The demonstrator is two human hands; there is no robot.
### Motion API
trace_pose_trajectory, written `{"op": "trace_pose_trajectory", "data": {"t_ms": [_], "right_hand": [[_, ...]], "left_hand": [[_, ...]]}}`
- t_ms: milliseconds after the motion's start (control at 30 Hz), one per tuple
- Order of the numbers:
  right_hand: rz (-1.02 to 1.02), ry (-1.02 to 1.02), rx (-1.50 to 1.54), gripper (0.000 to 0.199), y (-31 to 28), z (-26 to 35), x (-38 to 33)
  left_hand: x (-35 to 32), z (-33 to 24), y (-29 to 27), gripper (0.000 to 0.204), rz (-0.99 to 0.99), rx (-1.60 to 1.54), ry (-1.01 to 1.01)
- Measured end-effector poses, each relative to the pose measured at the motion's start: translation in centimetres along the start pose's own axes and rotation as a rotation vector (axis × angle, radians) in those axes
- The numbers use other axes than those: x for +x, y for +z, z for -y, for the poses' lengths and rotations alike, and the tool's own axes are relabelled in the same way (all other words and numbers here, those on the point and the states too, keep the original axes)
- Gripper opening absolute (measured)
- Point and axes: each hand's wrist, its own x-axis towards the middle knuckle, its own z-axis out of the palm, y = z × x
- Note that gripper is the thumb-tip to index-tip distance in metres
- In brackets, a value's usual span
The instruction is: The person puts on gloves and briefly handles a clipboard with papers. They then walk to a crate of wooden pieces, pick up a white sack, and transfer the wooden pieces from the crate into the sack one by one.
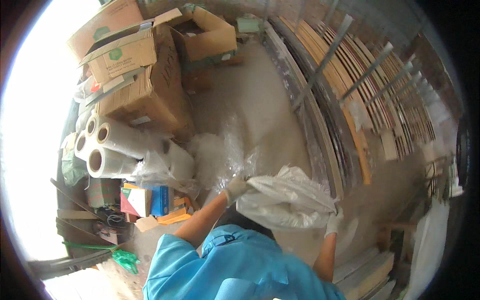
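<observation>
A large white sack [280,202], crumpled and shiny like woven plastic, is stretched between my two gloved hands in front of my body. At its left edge, my left hand [236,189] is closed on the rim. The right edge is gripped by my right hand [334,222], a little nearer to me and lower. What is inside the sack, if anything, cannot be seen. Clear plastic film [227,150] lies crumpled on the floor just beyond my left hand.
Rolls of white film [117,162] are stacked at left, below big cardboard boxes [150,95]. Nearer lie a blue box [160,201] and a green plastic bag [126,261]. Long boards [320,125] and upright metal bars [325,57] line the right side. Pale slabs [367,272] lie at lower right.
</observation>
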Motion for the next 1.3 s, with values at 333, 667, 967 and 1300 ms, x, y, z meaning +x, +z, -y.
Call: {"op": "trace_pose_trajectory", "data": {"t_ms": [333, 667, 967, 1300], "right_hand": [[0.506, -0.065, -0.148, 0.051, 16.4, 12.5, 20.3], [0.460, -0.457, -0.431, 0.062, 30.9, 24.5, 36.4], [0.790, -0.618, -0.532, 0.048, 44.3, 33.3, 56.6], [1.055, -0.587, -0.568, 0.042, 59.1, 49.4, 71.5]], "left_hand": [[16.4, -5.3, -7.8, 0.053, 0.046, 0.123, 0.114], [31.4, -16.3, -14.6, 0.063, -0.447, -0.188, -0.045], [44.1, -8.9, -23.2, 0.059, -0.995, -0.661, -0.260], [49.1, -7.8, -24.3, 0.054, -1.407, -1.489, 0.071]]}}
